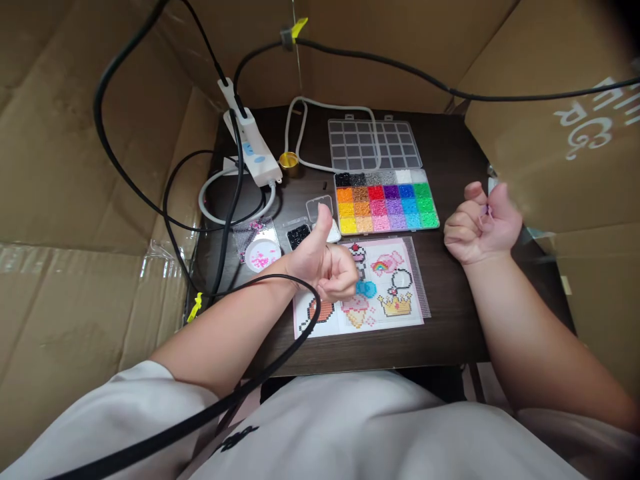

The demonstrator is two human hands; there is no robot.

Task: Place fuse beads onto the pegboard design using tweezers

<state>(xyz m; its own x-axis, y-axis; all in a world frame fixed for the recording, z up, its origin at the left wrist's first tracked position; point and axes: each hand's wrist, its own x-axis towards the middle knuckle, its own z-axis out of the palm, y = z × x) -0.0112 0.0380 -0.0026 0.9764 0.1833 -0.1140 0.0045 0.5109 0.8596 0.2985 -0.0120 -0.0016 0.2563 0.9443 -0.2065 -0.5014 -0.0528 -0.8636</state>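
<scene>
My left hand (327,263) is above the pattern sheet (320,327), its thumb up and its other fingers curled in, with nothing visible in them. The sheet carries pixel pictures of a crown, an ice cream, a candy and others; a clear pegboard (420,280) shows along its right edge. To the right, my right hand (483,223) is raised with its fingers curled in and a small purple-pink thing (487,211) at the thumb, too small to make out. Between the hands, farther back, lies an open bead box (385,200) with many colours in its compartments.
Left of my left hand are a white dish of pink beads (263,255), a pegboard piece (241,233) and a small box of black beads (299,235). A power strip (255,147) and gold cup (289,160) stand behind. A black cable (200,433) crosses my left forearm; cardboard walls (380,27) surround the table.
</scene>
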